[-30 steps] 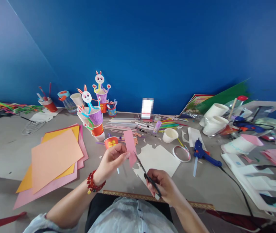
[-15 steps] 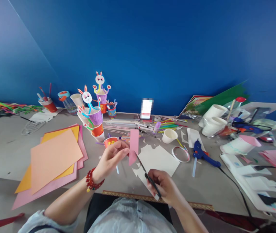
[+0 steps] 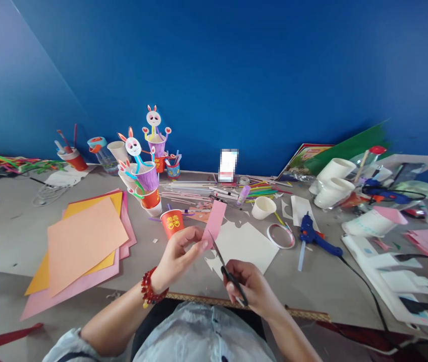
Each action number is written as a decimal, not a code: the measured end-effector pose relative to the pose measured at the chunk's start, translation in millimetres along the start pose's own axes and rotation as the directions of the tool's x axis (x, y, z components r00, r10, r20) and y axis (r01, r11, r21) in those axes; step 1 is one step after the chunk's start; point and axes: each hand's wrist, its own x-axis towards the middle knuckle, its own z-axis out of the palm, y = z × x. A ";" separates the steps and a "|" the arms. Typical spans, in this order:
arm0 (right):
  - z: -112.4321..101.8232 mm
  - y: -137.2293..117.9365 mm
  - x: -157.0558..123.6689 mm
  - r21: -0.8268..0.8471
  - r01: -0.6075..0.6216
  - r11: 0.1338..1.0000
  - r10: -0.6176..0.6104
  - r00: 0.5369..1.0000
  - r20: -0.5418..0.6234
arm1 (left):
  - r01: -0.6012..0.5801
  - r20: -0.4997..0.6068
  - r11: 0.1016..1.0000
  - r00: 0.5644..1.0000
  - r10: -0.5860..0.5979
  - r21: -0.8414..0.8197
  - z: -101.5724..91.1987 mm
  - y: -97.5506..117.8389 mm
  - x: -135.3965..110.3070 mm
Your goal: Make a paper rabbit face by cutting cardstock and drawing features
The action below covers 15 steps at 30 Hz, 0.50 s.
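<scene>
Between the thumb and fingers of my left hand is a strip of pink paper, held slanting up and to the right. My right hand grips black-handled scissors, whose blades point up and left and meet the strip's lower edge near my left fingertips. Below the strip, a white sheet with cut-out edges lies on the table. A red paper cup with yellow lettering stands just beyond my left hand.
Stacked coloured paper lies left. Behind it stand rabbit figures on cups. A white cup, tape roll, blue glue gun and power strip are at right. Straws and pens lie along the back.
My left hand has moved slightly right and down, and the pink strip has tilted rightward. More of the red cup shows. The scissors stay at the strip's lower part.
</scene>
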 end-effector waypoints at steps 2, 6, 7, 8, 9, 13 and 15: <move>1.4 -2.4 0.0 0.018 0.004 1.000 -0.004 1.000 0.009 | -0.001 0.022 1.000 1.000 0.001 -0.004 0.8 2.6 0.9; 1.9 -3.3 0.4 0.033 0.000 0.999 -0.001 1.000 0.017 | -0.021 0.027 1.000 0.999 0.021 0.000 2.8 4.0 2.3; 1.5 -2.8 0.4 0.033 0.000 0.999 -0.001 1.000 0.018 | -0.029 0.026 1.000 0.999 0.029 0.009 2.8 4.1 2.7; 0.9 -2.3 0.3 0.032 0.002 0.999 -0.003 1.000 0.023 | -0.034 0.029 0.999 0.999 0.034 0.018 2.7 4.2 3.1; 0.3 -1.8 0.2 0.035 0.010 0.999 -0.011 0.999 0.031 | -0.037 0.033 0.999 0.999 0.036 0.026 2.4 4.5 3.4; -1.7 0.2 0.1 0.063 0.046 0.997 -0.051 0.996 0.073 | -0.040 0.048 0.998 0.998 0.038 0.041 1.7 6.3 4.2; -2.0 1.2 0.5 0.076 0.050 0.996 -0.056 0.995 0.082 | -0.037 0.048 0.998 0.998 0.035 0.049 2.1 6.7 4.2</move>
